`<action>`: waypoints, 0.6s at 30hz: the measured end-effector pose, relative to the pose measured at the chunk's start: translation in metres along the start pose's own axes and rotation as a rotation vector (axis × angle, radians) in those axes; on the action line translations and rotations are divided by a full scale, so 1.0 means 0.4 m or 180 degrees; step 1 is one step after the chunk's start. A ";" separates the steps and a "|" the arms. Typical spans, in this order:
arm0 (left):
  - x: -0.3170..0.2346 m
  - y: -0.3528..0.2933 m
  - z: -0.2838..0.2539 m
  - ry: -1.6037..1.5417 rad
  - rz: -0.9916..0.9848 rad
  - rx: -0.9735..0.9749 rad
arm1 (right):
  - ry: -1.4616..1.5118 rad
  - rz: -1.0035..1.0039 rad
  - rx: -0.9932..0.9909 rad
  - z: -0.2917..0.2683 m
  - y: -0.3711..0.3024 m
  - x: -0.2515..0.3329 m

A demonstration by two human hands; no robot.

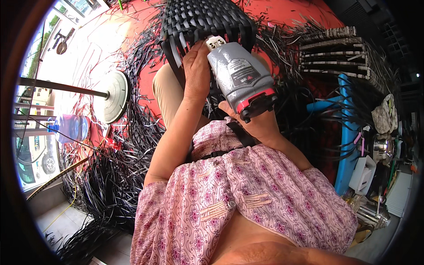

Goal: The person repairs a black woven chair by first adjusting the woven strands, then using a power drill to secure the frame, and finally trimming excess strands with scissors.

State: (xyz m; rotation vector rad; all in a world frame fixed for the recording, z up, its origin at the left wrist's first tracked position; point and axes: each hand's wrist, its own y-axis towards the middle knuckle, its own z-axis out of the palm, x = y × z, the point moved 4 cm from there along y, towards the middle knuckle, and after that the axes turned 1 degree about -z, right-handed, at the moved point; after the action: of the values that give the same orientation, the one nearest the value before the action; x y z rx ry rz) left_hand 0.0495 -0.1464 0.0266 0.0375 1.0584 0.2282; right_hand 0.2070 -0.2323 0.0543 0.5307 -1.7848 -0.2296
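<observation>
A basket-like piece woven from flat black strips (pixel 205 20) stands in front of me, with loose strip ends hanging along its near edge. My left hand (pixel 196 66) is closed at that edge, its fingertips partly hidden among the strips and beside the tool's tip. A grey power tool with a red band and a black end (pixel 240 73) is tilted, its pale metal nose touching or very close to the woven edge. My right hand (pixel 260 123) grips the tool from underneath; most of its fingers are hidden behind the tool body.
Loose black strips (pixel 110 176) lie heaped on the red floor (pixel 148 86). At the left are a round stand base (pixel 115 97) and a clear blue water bottle (pixel 75 128). To the right stand a blue plastic piece (pixel 346 145), a bundled rack (pixel 333 55) and a white container (pixel 363 175).
</observation>
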 end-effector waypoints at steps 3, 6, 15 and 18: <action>-0.001 -0.002 0.002 0.0080 0.0055 -0.0095 | -0.0001 0.0107 -0.0105 0.008 -0.009 -0.004; 0.003 0.004 -0.004 0.0162 0.0073 -0.0087 | -0.0054 0.0091 -0.0054 0.011 -0.003 0.000; 0.029 0.018 -0.044 -0.0042 0.0052 0.0117 | -0.0504 -0.0251 0.0046 0.021 0.011 0.012; 0.027 0.012 -0.039 0.0006 -0.0017 0.0135 | -0.0775 -0.0414 0.0021 0.025 0.013 0.033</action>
State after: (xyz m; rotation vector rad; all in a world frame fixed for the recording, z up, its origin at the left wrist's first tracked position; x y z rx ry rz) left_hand 0.0404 -0.1407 0.0102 0.0725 1.0652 0.2010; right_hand 0.1937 -0.2351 0.0650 0.6465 -1.9890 -0.3922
